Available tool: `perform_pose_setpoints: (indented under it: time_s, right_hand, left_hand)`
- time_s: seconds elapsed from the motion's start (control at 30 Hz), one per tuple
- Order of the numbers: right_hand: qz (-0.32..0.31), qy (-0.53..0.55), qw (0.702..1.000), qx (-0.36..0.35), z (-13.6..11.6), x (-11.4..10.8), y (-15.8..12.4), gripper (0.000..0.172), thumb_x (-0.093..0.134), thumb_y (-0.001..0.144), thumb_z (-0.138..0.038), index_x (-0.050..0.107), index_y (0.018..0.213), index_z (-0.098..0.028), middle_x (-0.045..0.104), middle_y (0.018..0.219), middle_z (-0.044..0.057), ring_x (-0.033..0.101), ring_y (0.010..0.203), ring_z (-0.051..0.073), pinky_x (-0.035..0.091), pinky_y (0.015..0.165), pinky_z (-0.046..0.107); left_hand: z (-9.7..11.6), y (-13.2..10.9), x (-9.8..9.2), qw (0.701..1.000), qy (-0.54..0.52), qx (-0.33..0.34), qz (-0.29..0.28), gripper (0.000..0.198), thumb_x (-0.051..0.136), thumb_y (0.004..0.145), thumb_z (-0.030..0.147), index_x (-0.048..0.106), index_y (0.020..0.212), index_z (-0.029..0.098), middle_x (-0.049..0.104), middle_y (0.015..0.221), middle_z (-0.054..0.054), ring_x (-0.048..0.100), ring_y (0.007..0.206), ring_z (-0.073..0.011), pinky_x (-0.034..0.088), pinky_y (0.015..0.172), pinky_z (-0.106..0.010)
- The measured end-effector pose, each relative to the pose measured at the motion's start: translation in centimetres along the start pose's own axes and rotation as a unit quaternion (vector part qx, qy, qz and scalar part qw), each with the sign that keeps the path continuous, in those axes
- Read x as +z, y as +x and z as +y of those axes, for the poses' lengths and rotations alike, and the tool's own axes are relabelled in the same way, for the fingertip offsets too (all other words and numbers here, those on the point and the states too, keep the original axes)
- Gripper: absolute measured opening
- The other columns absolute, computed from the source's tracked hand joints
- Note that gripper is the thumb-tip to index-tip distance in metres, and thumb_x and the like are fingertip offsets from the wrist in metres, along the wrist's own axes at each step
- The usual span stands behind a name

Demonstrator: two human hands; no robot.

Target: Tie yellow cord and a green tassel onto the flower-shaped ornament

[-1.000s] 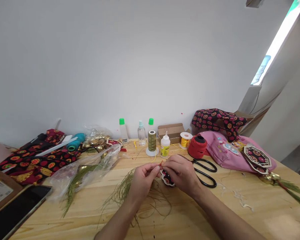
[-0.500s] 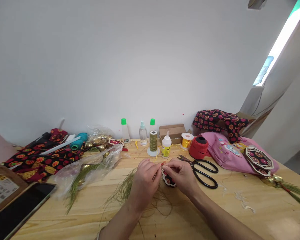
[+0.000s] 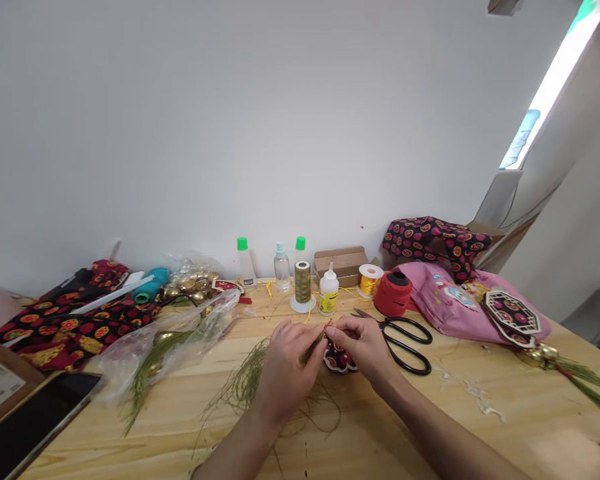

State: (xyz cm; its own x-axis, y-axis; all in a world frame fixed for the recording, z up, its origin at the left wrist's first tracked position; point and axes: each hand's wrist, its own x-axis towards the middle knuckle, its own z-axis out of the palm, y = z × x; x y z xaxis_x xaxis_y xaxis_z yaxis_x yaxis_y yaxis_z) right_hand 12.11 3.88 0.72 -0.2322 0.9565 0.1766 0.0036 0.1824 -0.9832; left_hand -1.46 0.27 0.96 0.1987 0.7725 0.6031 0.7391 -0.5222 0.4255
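My left hand (image 3: 291,360) and my right hand (image 3: 361,343) meet fingertip to fingertip over the table. Both are pinched on a thin red cord (image 3: 329,325), which shows as a small loop between them. Under the right hand lies a dark patterned ornament with a scalloped pale edge (image 3: 339,359), partly covered by the fingers. Loose green threads (image 3: 247,377) spread beneath and to the left of my left hand. Black-handled scissors (image 3: 405,340) lie just right of my right hand.
Behind the hands stand a green thread spool (image 3: 303,283), a glue bottle (image 3: 329,292), a yellow cord spool (image 3: 369,281) and a red thread cone (image 3: 393,293). A plastic bag (image 3: 200,333) and a phone (image 3: 40,420) lie left; a pink pouch (image 3: 445,303) with an octagonal ornament (image 3: 513,313) lies right.
The whole view has shifted slightly left. My left fingers have opened out a little around the pinch, and more of the scalloped ornament shows. The red cord stays between the hands.
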Motion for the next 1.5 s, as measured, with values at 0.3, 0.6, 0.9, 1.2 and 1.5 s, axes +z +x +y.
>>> perform_pose_setpoints:
  time_s: [0.3,0.6,0.9,1.2,1.5]
  right_hand:
    - [-0.025,-0.028,0.998,-0.057,-0.1,-0.1,-0.1,0.021,0.058,0.067,-0.031,0.066,0.062,-0.013,0.061,0.059,0.003,0.051,0.054,0.012,0.041,0.051,0.022]
    - [-0.057,-0.013,0.998,-0.036,0.0,-0.1,0.1,0.021,0.060,0.066,-0.033,0.065,0.061,-0.013,0.061,0.060,0.003,0.052,0.057,0.012,0.041,0.054,0.023]
    - [-0.080,0.071,0.994,0.035,0.3,-0.1,0.1,0.023,0.065,0.060,-0.035,0.064,0.059,-0.012,0.060,0.056,0.001,0.049,0.050,0.008,0.037,0.048,0.019]
    - [-0.051,-0.023,0.998,-0.011,0.0,0.1,0.0,0.025,0.059,0.064,-0.037,0.066,0.061,-0.013,0.057,0.054,0.000,0.046,0.048,0.008,0.036,0.045,0.019]
    - [-0.050,0.003,0.999,0.009,0.3,0.1,0.0,0.027,0.059,0.065,-0.038,0.063,0.062,-0.012,0.052,0.049,-0.002,0.041,0.042,0.006,0.032,0.039,0.017]
  left_hand:
    - [-0.4,0.2,0.2,0.956,-0.246,-0.144,-0.067,0.029,0.043,0.079,0.028,0.059,0.103,0.022,0.063,0.103,-0.004,0.055,0.096,-0.0184,0.040,0.087,-0.036]
    - [-0.6,0.5,-0.3,0.937,-0.298,-0.160,-0.084,0.025,0.047,0.077,0.024,0.063,0.097,0.022,0.068,0.081,-0.001,0.059,0.073,-0.0147,0.047,0.066,-0.025]
    - [-1.0,0.4,-0.1,0.928,-0.317,-0.176,-0.086,0.021,0.051,0.074,0.022,0.068,0.085,0.018,0.065,0.063,-0.001,0.056,0.061,-0.0134,0.046,0.060,-0.024]
    - [-0.7,0.2,-0.1,0.952,-0.249,-0.173,-0.034,0.022,0.051,0.073,0.025,0.068,0.085,0.019,0.066,0.066,-0.002,0.056,0.054,-0.0122,0.045,0.051,-0.022]
    - [-0.6,0.4,-0.5,0.953,-0.256,-0.152,-0.051,0.021,0.051,0.074,0.024,0.068,0.087,0.021,0.069,0.073,-0.002,0.060,0.068,-0.0158,0.047,0.064,-0.026]
